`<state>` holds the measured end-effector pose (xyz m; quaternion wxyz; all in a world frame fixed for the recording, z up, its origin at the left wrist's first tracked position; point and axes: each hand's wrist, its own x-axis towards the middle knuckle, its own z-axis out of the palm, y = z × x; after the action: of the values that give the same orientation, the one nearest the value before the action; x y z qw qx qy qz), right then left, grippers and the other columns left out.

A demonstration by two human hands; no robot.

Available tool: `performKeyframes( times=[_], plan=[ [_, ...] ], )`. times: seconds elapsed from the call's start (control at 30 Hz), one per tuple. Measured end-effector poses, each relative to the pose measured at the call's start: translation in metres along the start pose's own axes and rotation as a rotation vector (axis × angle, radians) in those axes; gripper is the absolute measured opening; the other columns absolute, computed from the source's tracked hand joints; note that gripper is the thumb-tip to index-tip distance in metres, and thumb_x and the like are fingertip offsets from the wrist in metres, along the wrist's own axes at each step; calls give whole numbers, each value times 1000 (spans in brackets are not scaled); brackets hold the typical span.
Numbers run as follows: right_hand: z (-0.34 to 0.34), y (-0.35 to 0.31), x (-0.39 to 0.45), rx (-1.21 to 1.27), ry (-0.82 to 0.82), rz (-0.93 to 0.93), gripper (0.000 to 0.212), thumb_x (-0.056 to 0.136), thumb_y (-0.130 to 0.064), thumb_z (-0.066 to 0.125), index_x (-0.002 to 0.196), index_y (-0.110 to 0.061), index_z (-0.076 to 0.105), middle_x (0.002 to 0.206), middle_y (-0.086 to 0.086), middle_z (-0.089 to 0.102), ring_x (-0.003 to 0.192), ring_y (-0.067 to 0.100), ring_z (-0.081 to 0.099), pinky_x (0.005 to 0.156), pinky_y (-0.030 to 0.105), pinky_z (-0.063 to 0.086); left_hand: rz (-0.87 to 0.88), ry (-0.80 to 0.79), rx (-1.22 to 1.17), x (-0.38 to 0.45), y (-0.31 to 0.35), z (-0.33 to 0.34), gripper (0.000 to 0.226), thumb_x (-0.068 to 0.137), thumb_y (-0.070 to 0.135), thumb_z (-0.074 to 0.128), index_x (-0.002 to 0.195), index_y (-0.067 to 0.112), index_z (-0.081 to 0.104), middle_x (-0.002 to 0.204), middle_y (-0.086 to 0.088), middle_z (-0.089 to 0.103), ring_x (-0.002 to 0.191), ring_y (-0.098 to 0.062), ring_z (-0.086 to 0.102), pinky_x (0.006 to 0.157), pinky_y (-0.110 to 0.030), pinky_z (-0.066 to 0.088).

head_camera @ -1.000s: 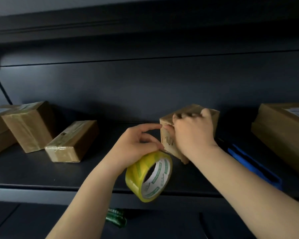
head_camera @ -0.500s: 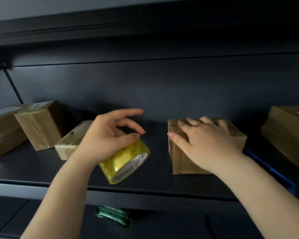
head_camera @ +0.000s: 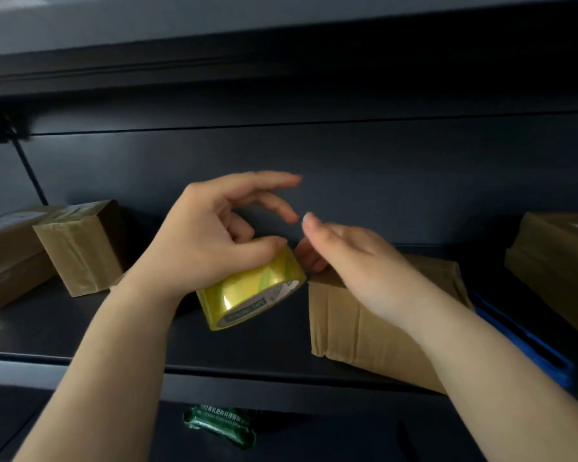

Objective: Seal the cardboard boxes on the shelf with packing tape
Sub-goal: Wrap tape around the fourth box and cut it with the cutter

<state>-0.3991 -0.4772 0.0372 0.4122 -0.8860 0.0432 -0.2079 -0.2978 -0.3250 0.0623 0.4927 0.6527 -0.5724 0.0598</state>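
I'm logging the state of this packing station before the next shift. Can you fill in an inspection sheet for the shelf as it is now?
Surface: dark shelf, boxes on it.
Job's things: tape roll held above the shelf; plain box beside it; taped boxes at left.
Clutter: blue object right of the plain box; green packet on the lower level.
Hands: left hand grips the roll; right hand reaches toward it, over the box.
Cables: nothing seen.
Surroundings: dark back panel; larger box at right.

A dark metal shelving unit (head_camera: pixel 80 331) fills the view, its matte back panel (head_camera: pixel 381 168) crossed by a thin horizontal seam. An upper shelf (head_camera: pixel 281 45) overhangs in shadow, catching dim light; a thin diagonal rod (head_camera: pixel 30 168) runs at left.
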Motion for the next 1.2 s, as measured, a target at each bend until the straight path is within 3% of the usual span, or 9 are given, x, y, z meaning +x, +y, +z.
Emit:
performKeyframes(
  times=[0.17, 0.3, 0.43, 0.63, 0.83, 0.93, 1.03, 1.13, 1.2],
  plan=[
    [6, 8, 6, 66, -81, -90, 76, 76, -73, 25, 97, -10, 61, 98, 6, 65, 95, 15, 59, 92, 43, 44, 83, -28, -13, 6, 6, 3, 50, 69, 17, 67, 116, 33, 57, 95, 9, 69, 34, -11, 34, 35, -24, 31],
    [0, 11, 12, 123, -125, -165, 55, 89, -49, 38, 89, 2, 58, 88, 19, 60, 86, 26, 57, 85, 49, 41, 85, -30, 5, 9, 8, 3, 51, 69, 17, 70, 115, 33, 57, 95, 6, 68, 33, -16, 33, 34, -26, 31],
    [-5, 12, 18, 167, -144, -192, 30, 93, -29, 46, 67, -16, 52, 66, 0, 48, 68, 13, 47, 68, 37, 39, 58, -22, 68, 14, 8, 4, 52, 69, 8, 70, 113, 33, 57, 95, 6, 66, 33, -17, 34, 34, -32, 32],
    [-7, 15, 26, 224, -139, -204, 35, 94, -15, 48, 61, -22, 51, 57, -15, 52, 62, -3, 49, 64, 13, 40, 85, -14, 2, 17, 7, -2, 48, 68, 23, 70, 113, 32, 57, 93, 3, 66, 34, -28, 33, 32, -35, 30],
    [-4, 18, 31, 330, 56, -255, 23, 84, -24, 48, 62, -19, 54, 59, -8, 51, 63, 8, 50, 66, 27, 41, 6, 16, 31, 21, -2, -4, 45, 69, 25, 75, 111, 33, 59, 89, 3, 64, 40, -30, 45, 37, -34, 39],
    [-14, 16, 38, 324, 154, -264, 30, 81, -22, 46, 53, -26, 55, 57, -6, 58, 65, 12, 54, 74, 34, 45, -95, 122, 41, 21, -18, -3, 34, 76, 1, 71, 93, 28, 60, 65, 9, 55, 46, -8, 43, 46, -16, 38],
    [-14, 15, 40, 286, 204, -210, 26, 77, -26, 41, 53, -17, 49, 57, -2, 50, 61, 15, 50, 68, 38, 42, -32, 164, -3, 21, -20, -1, 41, 74, -11, 67, 82, 29, 61, 60, 12, 48, 43, -5, 36, 43, -12, 30],
    [-7, 19, 37, 120, 194, -135, 40, 81, -52, 33, 62, -21, 49, 60, -10, 49, 61, 4, 48, 66, 30, 38, 85, 183, -16, 21, -14, -3, 36, 73, 1, 69, 83, 36, 64, 64, 10, 48, 41, -3, 38, 42, -12, 32],
    [-1, 18, 30, 73, 83, -133, 45, 82, -62, 24, 63, -37, 56, 60, -24, 54, 64, -10, 49, 64, 13, 36, 146, 182, 5, 21, -9, -2, 30, 73, 5, 69, 85, 32, 65, 65, 7, 46, 40, -1, 38, 42, -12, 32]
  ],
)
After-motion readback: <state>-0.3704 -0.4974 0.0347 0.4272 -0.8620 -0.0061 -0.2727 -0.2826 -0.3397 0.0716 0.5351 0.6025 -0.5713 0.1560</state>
